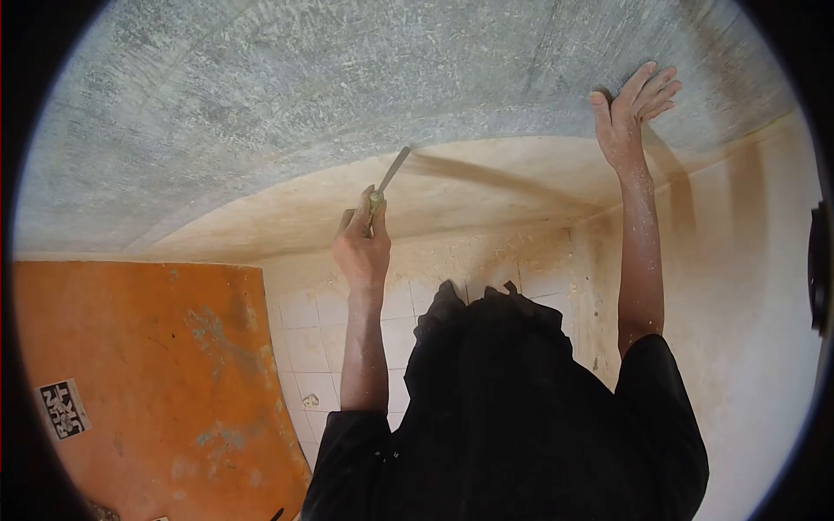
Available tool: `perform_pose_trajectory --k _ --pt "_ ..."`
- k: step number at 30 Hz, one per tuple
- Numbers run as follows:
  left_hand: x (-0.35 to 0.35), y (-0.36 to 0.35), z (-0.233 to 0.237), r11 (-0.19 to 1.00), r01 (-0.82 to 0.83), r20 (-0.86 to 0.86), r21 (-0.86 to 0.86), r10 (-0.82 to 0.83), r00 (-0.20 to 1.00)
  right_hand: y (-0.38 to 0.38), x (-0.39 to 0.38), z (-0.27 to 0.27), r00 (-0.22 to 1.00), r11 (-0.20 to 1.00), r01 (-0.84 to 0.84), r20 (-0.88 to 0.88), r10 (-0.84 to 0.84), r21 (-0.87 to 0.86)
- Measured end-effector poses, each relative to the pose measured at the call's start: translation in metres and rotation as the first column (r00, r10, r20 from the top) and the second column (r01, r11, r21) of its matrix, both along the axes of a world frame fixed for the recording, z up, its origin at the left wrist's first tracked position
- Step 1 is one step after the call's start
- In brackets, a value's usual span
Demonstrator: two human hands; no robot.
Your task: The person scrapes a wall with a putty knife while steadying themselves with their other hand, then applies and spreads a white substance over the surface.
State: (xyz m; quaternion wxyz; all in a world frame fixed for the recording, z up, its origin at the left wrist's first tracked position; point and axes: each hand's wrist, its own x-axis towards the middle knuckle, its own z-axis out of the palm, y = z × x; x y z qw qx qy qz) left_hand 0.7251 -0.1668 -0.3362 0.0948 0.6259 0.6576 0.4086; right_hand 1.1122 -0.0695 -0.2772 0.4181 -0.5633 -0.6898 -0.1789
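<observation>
Two hands raised to one ceiling, one scraper between them.

From the left: one orange door (156,382) bearing one sticker (64,408). Next, the left hand (363,252) is fisted round the scraper (388,178), whose blade tip seems to touch the grey ceiling (304,87). A black garment (504,408) blocks much of the tiled wall (304,339). The right hand (630,113) lies flat on the ceiling, fingers spread, holding nothing.

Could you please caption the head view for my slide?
Left hand holds a narrow metal-bladed scraper to the rough grey ceiling; right hand lies flat on it.
</observation>
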Motion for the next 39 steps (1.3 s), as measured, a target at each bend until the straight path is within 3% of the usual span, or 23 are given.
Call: perform_pose_trajectory --k 9,12,21,23,25,27,29,31,33,35,37,39 --pt "-0.019 0.002 0.001 0.999 0.002 -0.015 -0.033 -0.002 1.000 -0.002 -0.006 0.001 0.999 1.000 0.009 -0.033 -0.008 0.001" --pt "-0.022 0.001 -0.011 0.997 0.071 0.102 0.014 -0.072 0.992 -0.004 -0.007 0.003 0.998 1.000 0.015 -0.055 -0.016 -0.008" --pt "-0.037 0.012 0.006 0.996 0.088 0.034 -0.028 -0.087 0.996 -0.002 -0.007 0.005 0.998 1.000 -0.005 -0.069 0.004 -0.013" --pt "-0.019 0.021 0.005 0.986 0.153 0.011 -0.072 -0.152 0.988 -0.006 -0.009 0.005 0.998 1.000 0.008 -0.065 -0.009 -0.022" --pt "0.014 0.027 0.003 0.981 0.190 -0.049 0.034 -0.189 0.981 -0.006 -0.009 0.005 0.998 1.000 -0.004 -0.070 0.002 -0.027" --pt "0.013 0.018 0.007 0.986 0.165 -0.042 0.014 -0.164 0.986 -0.008 -0.001 0.002 0.997 0.999 -0.003 -0.074 0.001 -0.031" --pt "-0.010 0.010 0.008 0.995 0.053 0.074 -0.085 -0.047 0.996 -0.009 0.011 -0.005 0.998 0.997 0.029 0.060 -0.025 -0.068" --pt "-0.002 0.019 0.012 0.993 0.111 0.112 -0.041 -0.106 0.988 -0.006 0.009 -0.002 0.999 0.999 0.009 0.036 -0.007 -0.048" --pt "0.032 0.026 0.010 0.971 0.234 -0.091 0.040 -0.230 0.969 -0.009 0.006 -0.005 0.999 0.998 -0.037 0.022 0.038 -0.041" --pt "0.042 0.022 0.010 0.967 0.236 -0.088 0.096 -0.228 0.970 -0.010 0.009 -0.003 0.998 0.995 -0.065 0.020 0.066 -0.070" --pt "0.016 0.013 0.016 0.993 0.111 -0.029 -0.035 -0.112 0.993 -0.009 0.014 -0.008 0.997 0.996 -0.063 0.044 0.066 -0.066" --pt "0.010 0.020 0.018 0.993 0.104 -0.010 -0.060 -0.105 0.994 -0.008 0.018 -0.006 0.997 0.998 -0.045 0.064 0.048 -0.054"
